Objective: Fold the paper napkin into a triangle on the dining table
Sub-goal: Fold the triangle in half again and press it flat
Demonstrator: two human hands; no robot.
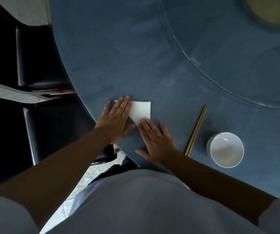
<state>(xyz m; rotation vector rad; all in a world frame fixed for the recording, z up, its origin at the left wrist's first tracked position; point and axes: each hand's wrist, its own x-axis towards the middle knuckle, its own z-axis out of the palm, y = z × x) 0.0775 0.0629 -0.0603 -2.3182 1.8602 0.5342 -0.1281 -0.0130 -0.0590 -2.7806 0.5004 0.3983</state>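
Note:
A white paper napkin (pixel 141 110) lies flat on the round blue dining table (pixel 127 56), near its front left edge, showing a triangular shape with its point toward me. My left hand (pixel 117 118) rests palm down, fingers together, over the napkin's left part and hides it. My right hand (pixel 156 141) lies flat on the table with its fingertips pressing the napkin's near point. Neither hand grips anything.
A pair of golden chopsticks (pixel 196 130) lies right of my right hand. A white empty bowl (pixel 226 149) stands further right. A glass turntable (pixel 237 65) covers the table's far right. Dark chairs (pixel 37 65) stand at the left, off the table edge.

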